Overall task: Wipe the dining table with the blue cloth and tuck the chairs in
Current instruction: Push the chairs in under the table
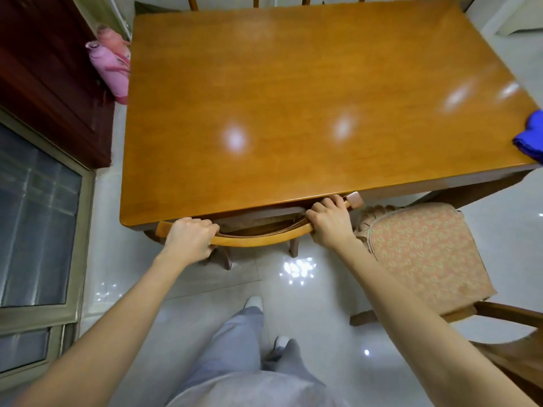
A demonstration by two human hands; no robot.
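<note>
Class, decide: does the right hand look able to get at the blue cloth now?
Probably, once freed: the right hand grips the chair back, but only bare table lies between it and the blue cloth.

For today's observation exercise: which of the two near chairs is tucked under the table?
The left chair, whose curved back the left hand and right hand grip; its seat is under the table. The right chair stands pulled out, cushion exposed.

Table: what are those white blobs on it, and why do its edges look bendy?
Head view: the blobs are glare, light reflected off the shiny table; head view again: the wide-angle lens curves its edges, and the blue cloth at the right border looks blurred.
</note>
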